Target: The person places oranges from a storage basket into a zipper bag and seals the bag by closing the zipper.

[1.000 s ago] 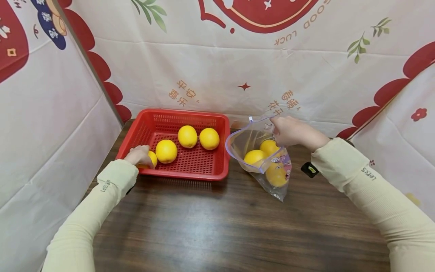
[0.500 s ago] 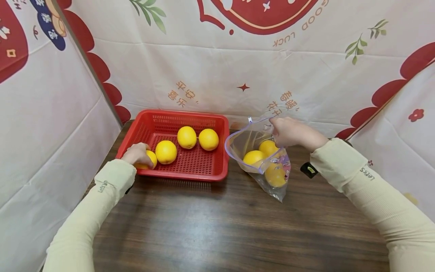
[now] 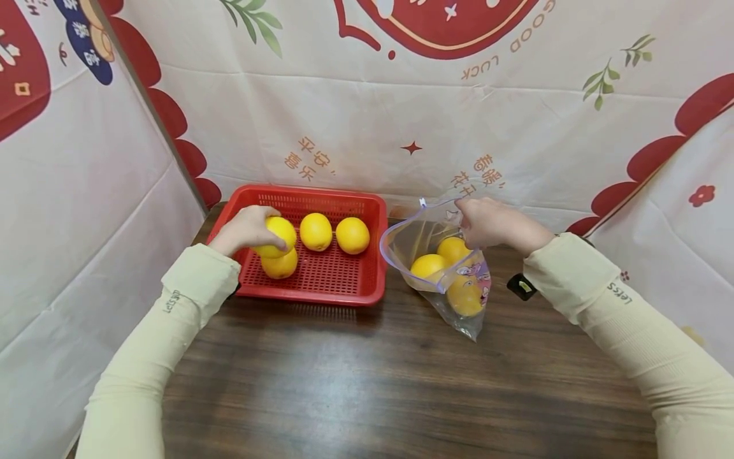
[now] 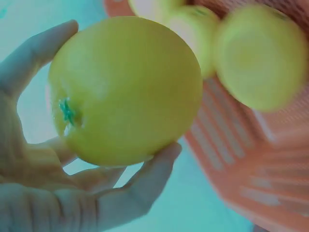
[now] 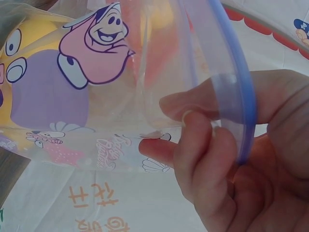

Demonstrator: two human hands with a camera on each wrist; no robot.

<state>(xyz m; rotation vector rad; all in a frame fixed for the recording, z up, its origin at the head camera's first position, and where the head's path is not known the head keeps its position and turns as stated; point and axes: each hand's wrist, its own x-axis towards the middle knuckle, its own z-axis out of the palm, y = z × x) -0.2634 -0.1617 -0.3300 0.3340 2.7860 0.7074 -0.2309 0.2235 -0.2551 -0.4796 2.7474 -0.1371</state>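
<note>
My left hand (image 3: 246,228) grips a yellow-skinned orange (image 3: 281,236) above the left part of the red basket (image 3: 312,297). In the left wrist view, thumb and fingers lie around the held orange (image 4: 128,92), its green stem end showing. Just below it, another orange (image 3: 280,264) sits partly covered in the basket, with two more oranges (image 3: 316,231) to the right. A clear zip bag (image 3: 427,299) with a purple rim stands right of the basket, its mouth spread, with oranges (image 3: 429,265) inside. My right hand (image 3: 496,223) pinches the bag's rim; the right wrist view shows the thumb inside the film (image 5: 111,108).
Basket and bag stand on a dark wooden table (image 3: 344,376). A printed white cloth (image 3: 367,115) rises behind them, with cloth walls on the left and right. The basket's right wall is close beside the bag's mouth.
My left hand has lifted the orange from the basket's left front corner, up and to the right, over a neighbouring orange. The right hand and the bag have stayed in place.
</note>
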